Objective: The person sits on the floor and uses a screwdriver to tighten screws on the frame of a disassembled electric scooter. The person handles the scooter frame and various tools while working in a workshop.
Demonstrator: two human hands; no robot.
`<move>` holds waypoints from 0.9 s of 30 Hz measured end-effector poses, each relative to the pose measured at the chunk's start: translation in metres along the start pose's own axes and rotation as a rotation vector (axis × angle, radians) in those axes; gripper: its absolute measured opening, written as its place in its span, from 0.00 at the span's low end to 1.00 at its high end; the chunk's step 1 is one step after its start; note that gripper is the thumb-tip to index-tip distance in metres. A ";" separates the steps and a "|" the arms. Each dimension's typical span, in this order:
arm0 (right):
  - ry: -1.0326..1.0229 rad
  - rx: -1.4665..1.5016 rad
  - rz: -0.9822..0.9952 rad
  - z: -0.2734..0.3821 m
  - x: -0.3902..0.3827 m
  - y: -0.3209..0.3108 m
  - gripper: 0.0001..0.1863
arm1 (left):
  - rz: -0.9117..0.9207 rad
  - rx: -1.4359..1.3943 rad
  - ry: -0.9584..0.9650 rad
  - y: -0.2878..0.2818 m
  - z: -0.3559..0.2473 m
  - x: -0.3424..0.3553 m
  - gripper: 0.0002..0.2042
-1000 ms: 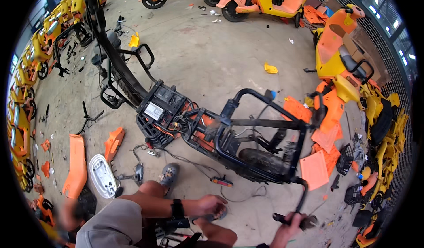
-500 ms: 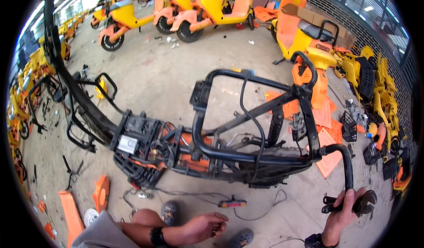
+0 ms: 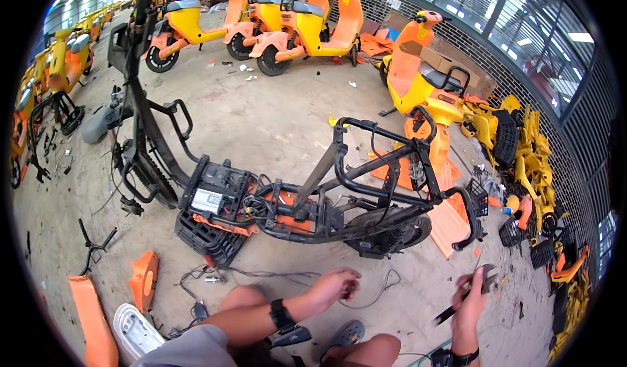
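The right hand (image 3: 469, 303), closed around the wrench (image 3: 446, 315), has moved clear of the frame (image 3: 317, 181); the left hand (image 3: 333, 287) remains loosely half-open.

The grey concrete floor (image 3: 261, 112) carries a stripped black metal scooter frame (image 3: 320, 231), a long curved orange plastic panel (image 3: 95, 321) and a white oval shell (image 3: 134, 329).

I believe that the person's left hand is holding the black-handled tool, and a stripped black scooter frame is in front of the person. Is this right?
Not quite: the head view shows the black-handled tool in the right hand, not the left hand. The stripped black scooter frame is indeed in front of the person.
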State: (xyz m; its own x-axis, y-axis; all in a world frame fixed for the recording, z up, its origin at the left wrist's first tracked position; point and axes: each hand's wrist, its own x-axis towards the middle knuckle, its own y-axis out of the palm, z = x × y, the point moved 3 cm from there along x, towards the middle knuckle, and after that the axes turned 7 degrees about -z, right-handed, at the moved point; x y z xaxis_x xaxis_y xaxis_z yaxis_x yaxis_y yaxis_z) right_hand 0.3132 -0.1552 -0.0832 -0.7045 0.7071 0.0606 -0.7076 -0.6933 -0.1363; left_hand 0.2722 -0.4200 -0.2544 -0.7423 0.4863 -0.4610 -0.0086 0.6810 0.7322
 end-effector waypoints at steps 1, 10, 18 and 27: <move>0.269 0.081 0.142 -0.006 -0.028 -0.004 0.25 | 0.025 0.038 0.009 0.005 -0.001 -0.001 0.09; 0.974 0.423 0.571 -0.066 -0.169 0.076 0.22 | -0.043 0.416 0.225 -0.010 0.005 -0.001 0.11; 0.490 0.379 0.347 -0.134 -0.108 0.147 0.26 | -0.037 0.509 0.169 -0.027 0.021 -0.028 0.19; 0.361 0.223 0.615 -0.105 -0.108 0.180 0.25 | 0.011 0.816 0.587 -0.016 -0.002 -0.053 0.13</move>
State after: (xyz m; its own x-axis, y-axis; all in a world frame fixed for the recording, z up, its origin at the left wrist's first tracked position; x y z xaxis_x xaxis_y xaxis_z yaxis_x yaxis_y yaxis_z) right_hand 0.2674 -0.3421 -0.2179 -0.9422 0.1573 -0.2959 -0.2127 -0.9631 0.1652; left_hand 0.3105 -0.4571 -0.2408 -0.9543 0.2979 0.0250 0.2989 0.9520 0.0659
